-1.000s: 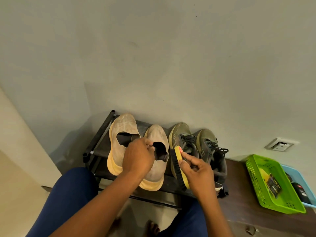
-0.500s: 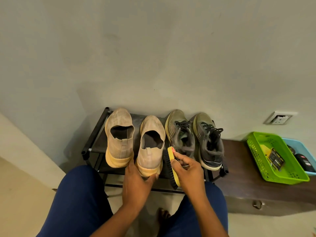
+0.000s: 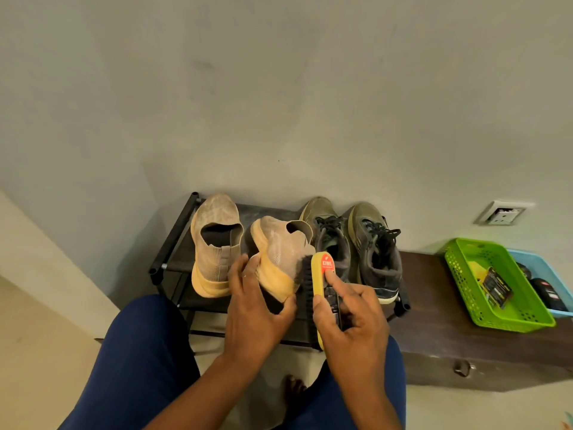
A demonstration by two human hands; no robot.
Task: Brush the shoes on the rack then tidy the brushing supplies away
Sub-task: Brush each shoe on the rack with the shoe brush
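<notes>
A black shoe rack [image 3: 173, 252] holds two pairs. My left hand [image 3: 257, 308] grips the heel of the right beige slip-on shoe [image 3: 279, 256], which is tipped onto its side with the yellow sole facing left. Its mate [image 3: 214, 243] stands upright on the rack's left. My right hand [image 3: 350, 318] holds a yellow shoe brush [image 3: 322, 274] with a red label; its black bristles touch the tipped shoe's upper. Two olive lace-up sneakers [image 3: 369, 243] stand on the rack's right side.
A dark wooden bench [image 3: 434, 330] adjoins the rack on the right. On it sit a green basket [image 3: 508, 318] holding a dark packet and a blue basket [image 3: 555, 274] with dark tins. A wall socket [image 3: 504, 214] is above. My knees in blue trousers fill the foreground.
My left hand has taken the right beige shoe by the heel and tipped it onto its side. My right hand has brought the brush against that shoe's upper.
</notes>
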